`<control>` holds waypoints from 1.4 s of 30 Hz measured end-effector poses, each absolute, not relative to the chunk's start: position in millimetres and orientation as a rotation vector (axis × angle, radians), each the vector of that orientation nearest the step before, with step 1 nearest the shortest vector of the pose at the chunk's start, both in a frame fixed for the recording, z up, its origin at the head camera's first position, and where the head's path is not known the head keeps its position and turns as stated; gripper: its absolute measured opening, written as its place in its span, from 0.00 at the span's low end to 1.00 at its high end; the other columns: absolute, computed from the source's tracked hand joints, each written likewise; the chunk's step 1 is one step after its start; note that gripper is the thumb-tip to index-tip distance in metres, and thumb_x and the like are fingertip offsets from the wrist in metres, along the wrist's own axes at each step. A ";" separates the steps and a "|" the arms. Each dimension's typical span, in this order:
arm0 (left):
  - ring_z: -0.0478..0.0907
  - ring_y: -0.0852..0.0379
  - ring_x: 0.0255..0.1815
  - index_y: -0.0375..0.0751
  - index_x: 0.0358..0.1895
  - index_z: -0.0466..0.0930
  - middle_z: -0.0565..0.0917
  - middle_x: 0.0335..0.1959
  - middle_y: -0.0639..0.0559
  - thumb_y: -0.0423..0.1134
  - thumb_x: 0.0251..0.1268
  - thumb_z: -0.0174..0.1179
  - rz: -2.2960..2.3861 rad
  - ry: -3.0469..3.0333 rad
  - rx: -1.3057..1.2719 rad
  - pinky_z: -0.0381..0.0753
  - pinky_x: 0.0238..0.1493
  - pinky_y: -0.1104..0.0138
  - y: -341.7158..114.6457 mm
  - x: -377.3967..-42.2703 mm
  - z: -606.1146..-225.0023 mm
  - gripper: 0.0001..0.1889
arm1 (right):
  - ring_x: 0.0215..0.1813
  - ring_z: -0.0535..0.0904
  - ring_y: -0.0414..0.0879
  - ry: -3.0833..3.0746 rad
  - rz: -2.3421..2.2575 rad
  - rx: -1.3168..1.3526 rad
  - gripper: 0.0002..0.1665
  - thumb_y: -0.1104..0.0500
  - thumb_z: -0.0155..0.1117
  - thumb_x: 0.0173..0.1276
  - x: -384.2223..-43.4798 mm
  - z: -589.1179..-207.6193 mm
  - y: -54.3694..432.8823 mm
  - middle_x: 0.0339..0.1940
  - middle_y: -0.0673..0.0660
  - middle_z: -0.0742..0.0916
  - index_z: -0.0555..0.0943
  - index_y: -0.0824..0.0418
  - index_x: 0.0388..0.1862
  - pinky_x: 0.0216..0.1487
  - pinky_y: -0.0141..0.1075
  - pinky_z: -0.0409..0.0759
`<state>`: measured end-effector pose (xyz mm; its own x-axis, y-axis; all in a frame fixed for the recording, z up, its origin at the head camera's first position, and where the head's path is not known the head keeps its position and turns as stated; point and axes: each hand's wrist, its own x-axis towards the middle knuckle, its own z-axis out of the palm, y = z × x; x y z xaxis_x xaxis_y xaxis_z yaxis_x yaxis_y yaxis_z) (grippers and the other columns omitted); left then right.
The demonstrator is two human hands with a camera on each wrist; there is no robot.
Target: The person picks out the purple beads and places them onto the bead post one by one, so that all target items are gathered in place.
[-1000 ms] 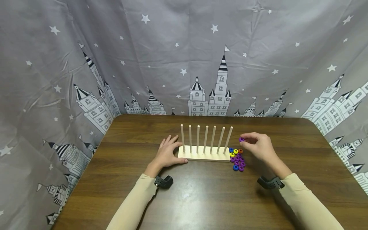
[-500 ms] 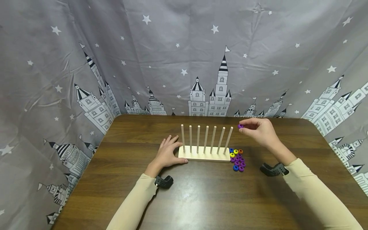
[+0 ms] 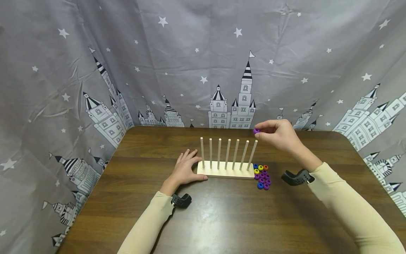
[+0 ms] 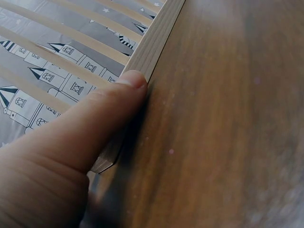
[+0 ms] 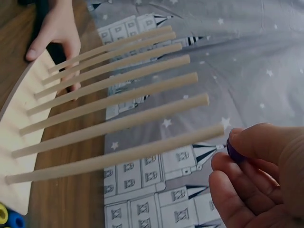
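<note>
A pale wooden peg stand (image 3: 226,172) with a row of several upright bare pegs stands on the table. My left hand (image 3: 185,170) holds its left end, thumb (image 4: 114,102) along the front edge and fingers spread toward the back. My right hand (image 3: 279,135) pinches a purple bead (image 3: 256,131) between thumb and fingertips. In the head view the bead appears just above the tip of the rightmost peg (image 3: 252,155). The right wrist view shows the purple bead (image 5: 234,151) close to that peg's tip but apart from it, partly hidden by the thumb.
Beside the stand's right end lies a cluster of loose beads: several purple beads (image 3: 262,175), yellow beads (image 3: 256,171), blue beads (image 3: 260,185) and an orange bead (image 3: 265,167). The brown wooden table (image 3: 203,218) meets a grey castle-print curtain (image 3: 190,63) at the back.
My right hand has lifted the purple bead up from beside the cluster, then carried it left to the rightmost peg's tip. My left hand and the stand have stayed in place.
</note>
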<state>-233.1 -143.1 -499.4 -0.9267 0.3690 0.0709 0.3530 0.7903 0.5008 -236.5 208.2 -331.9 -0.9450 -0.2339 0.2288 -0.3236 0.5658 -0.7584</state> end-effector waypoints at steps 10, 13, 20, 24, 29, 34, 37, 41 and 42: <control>0.48 0.33 0.84 0.46 0.65 0.79 0.62 0.81 0.39 0.62 0.45 0.77 0.812 2.956 0.601 0.41 0.83 0.38 -143.5 -232.6 -499.6 0.42 | 0.36 0.85 0.27 -2.700 1.427 0.559 0.15 0.64 0.73 0.63 -242.3 -313.5 182.6 0.46 0.67 0.91 0.88 0.68 0.48 0.39 0.22 0.85; 0.48 0.32 0.84 0.45 0.65 0.79 0.62 0.81 0.38 0.62 0.45 0.77 0.813 2.955 0.599 0.41 0.83 0.38 -143.5 -232.6 -499.8 0.42 | 0.36 0.86 0.28 -2.699 1.466 0.596 0.15 0.65 0.73 0.63 -245.2 -312.7 173.7 0.46 0.68 0.91 0.88 0.68 0.48 0.40 0.23 0.85; 0.47 0.34 0.84 0.46 0.65 0.79 0.61 0.81 0.39 0.63 0.46 0.76 0.812 2.947 0.589 0.40 0.84 0.39 -143.8 -233.6 -501.0 0.42 | 0.35 0.86 0.32 -2.715 1.471 0.669 0.15 0.65 0.74 0.62 -249.8 -313.4 152.1 0.46 0.66 0.91 0.88 0.68 0.48 0.39 0.26 0.87; 0.48 0.33 0.84 0.45 0.65 0.79 0.61 0.81 0.39 0.63 0.45 0.76 0.807 2.954 0.596 0.41 0.83 0.38 -144.3 -233.5 -499.9 0.42 | 0.35 0.86 0.33 -2.702 1.456 0.702 0.14 0.65 0.74 0.61 -250.4 -311.4 140.5 0.44 0.66 0.92 0.88 0.68 0.46 0.38 0.26 0.87; 0.49 0.32 0.84 0.45 0.64 0.80 0.62 0.81 0.38 0.63 0.45 0.76 0.808 2.956 0.590 0.41 0.83 0.38 -145.0 -234.0 -497.6 0.42 | 0.35 0.86 0.36 -2.704 1.467 0.731 0.14 0.65 0.75 0.60 -251.3 -310.1 124.2 0.43 0.65 0.92 0.89 0.68 0.45 0.38 0.25 0.86; 0.48 0.33 0.84 0.46 0.65 0.79 0.61 0.81 0.39 0.63 0.46 0.76 0.803 2.950 0.583 0.40 0.84 0.39 -144.9 -235.0 -497.9 0.42 | 0.38 0.90 0.43 -2.714 1.480 0.751 0.14 0.66 0.75 0.59 -251.1 -310.5 108.5 0.43 0.64 0.92 0.89 0.67 0.45 0.39 0.27 0.87; 0.47 0.33 0.84 0.47 0.65 0.79 0.61 0.81 0.39 0.64 0.46 0.76 0.799 2.946 0.588 0.40 0.84 0.39 -144.3 -235.4 -498.9 0.42 | 0.40 0.91 0.47 -2.694 1.494 0.777 0.14 0.67 0.75 0.59 -251.7 -311.5 101.3 0.42 0.65 0.92 0.88 0.68 0.44 0.40 0.29 0.88; 0.47 0.34 0.85 0.47 0.65 0.79 0.61 0.81 0.40 0.63 0.46 0.76 0.806 2.938 0.584 0.40 0.84 0.39 -143.4 -235.1 -499.4 0.42 | 0.40 0.91 0.49 -2.679 1.497 0.791 0.14 0.67 0.75 0.59 -253.0 -313.0 93.8 0.42 0.65 0.92 0.88 0.68 0.44 0.39 0.30 0.89; 0.47 0.34 0.85 0.47 0.65 0.79 0.61 0.81 0.40 0.63 0.46 0.76 0.810 2.937 0.583 0.40 0.84 0.39 -143.2 -235.1 -499.4 0.41 | 0.40 0.91 0.49 -2.679 1.494 0.790 0.14 0.66 0.75 0.59 -253.2 -313.1 92.1 0.42 0.65 0.92 0.88 0.68 0.44 0.39 0.30 0.89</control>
